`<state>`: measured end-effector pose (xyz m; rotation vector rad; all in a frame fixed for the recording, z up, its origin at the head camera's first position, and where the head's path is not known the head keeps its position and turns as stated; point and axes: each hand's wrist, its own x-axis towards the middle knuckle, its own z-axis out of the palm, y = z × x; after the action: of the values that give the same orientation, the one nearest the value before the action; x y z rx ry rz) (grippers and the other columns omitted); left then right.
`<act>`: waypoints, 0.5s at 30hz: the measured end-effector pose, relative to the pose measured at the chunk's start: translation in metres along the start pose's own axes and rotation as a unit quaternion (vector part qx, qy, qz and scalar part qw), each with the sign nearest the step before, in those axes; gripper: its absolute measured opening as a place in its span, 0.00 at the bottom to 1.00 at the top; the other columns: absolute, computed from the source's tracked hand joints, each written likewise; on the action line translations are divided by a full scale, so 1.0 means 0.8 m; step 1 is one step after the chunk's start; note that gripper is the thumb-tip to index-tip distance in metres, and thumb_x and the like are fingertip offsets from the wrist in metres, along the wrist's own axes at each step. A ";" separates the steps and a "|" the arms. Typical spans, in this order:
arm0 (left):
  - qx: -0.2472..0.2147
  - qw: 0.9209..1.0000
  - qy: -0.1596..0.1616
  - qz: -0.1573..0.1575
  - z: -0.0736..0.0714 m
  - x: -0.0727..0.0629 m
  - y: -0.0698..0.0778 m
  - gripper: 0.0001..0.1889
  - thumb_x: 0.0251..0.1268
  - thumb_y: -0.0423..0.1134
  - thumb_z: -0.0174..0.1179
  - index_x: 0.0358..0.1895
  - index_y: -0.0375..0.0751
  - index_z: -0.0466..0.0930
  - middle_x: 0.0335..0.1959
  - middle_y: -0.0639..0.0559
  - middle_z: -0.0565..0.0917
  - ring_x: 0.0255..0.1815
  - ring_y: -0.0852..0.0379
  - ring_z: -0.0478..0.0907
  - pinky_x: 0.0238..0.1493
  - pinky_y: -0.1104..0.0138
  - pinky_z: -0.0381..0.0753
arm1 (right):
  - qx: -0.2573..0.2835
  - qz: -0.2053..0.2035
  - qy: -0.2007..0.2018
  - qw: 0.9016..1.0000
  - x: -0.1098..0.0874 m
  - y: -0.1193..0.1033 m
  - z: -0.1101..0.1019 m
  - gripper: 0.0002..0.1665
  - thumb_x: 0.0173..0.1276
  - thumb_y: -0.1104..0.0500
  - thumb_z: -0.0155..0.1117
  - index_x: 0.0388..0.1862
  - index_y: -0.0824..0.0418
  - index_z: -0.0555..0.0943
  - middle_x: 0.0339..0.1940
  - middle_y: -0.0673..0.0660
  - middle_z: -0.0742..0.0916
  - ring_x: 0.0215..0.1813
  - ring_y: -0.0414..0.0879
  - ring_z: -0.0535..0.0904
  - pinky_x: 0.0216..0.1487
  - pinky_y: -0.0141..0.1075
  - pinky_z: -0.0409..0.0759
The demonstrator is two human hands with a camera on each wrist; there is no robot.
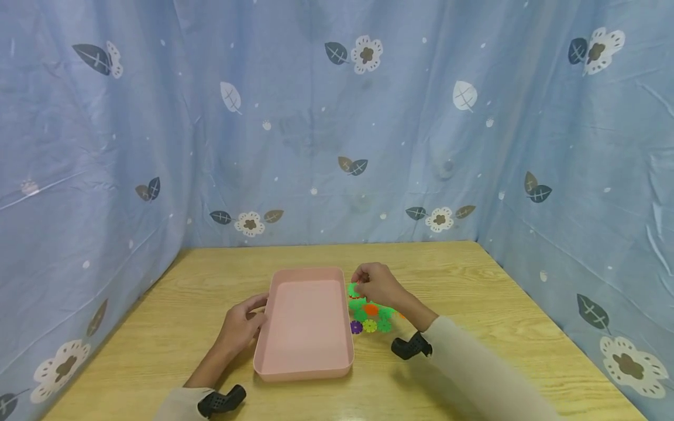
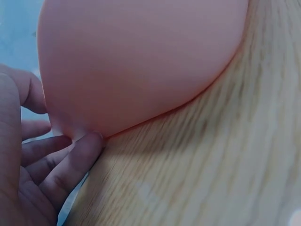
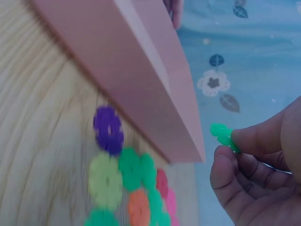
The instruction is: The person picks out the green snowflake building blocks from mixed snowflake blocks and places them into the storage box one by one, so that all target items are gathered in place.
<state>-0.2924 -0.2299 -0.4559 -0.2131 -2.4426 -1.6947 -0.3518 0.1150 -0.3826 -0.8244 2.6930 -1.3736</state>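
A pink rectangular tray (image 1: 305, 327) lies on the table. My left hand (image 1: 239, 327) is at its left side, fingertips touching the outside of the wall (image 2: 141, 61); fingers and thumb are loosely bent. Past the tray's right side, my right hand (image 1: 381, 286) pinches a green flower-shaped plastic disc (image 3: 223, 135) between thumb and fingers, raised over other discs. Below that hand lie loose notched discs: a purple one (image 3: 108, 130), a yellow one (image 3: 106, 180), an orange one (image 3: 139, 207), several green ones and some pink-red ones partly hidden behind them.
The wood-grain table (image 1: 437, 263) reaches back to a blue curtain (image 1: 295, 117) with a leaf and flower print, which also hangs along both sides. Black bands (image 1: 411, 346) sit on both wrists.
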 end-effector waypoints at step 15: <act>0.016 1.000 0.001 -0.001 -0.002 -0.001 -0.001 0.27 0.68 0.32 0.54 0.72 0.38 0.71 0.65 0.36 0.79 0.53 0.43 0.85 0.32 0.62 0.85 | 0.064 0.027 -0.008 0.998 0.077 -0.037 0.072 0.05 0.66 0.71 0.63 0.40 0.68 0.83 0.29 0.59 0.85 0.36 0.68 0.85 0.35 0.51 0.87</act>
<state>-0.2919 -0.2316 -0.4562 -0.2059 -2.4686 -1.6538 -0.3778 0.0295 -0.3824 -0.7439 2.5640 -1.5011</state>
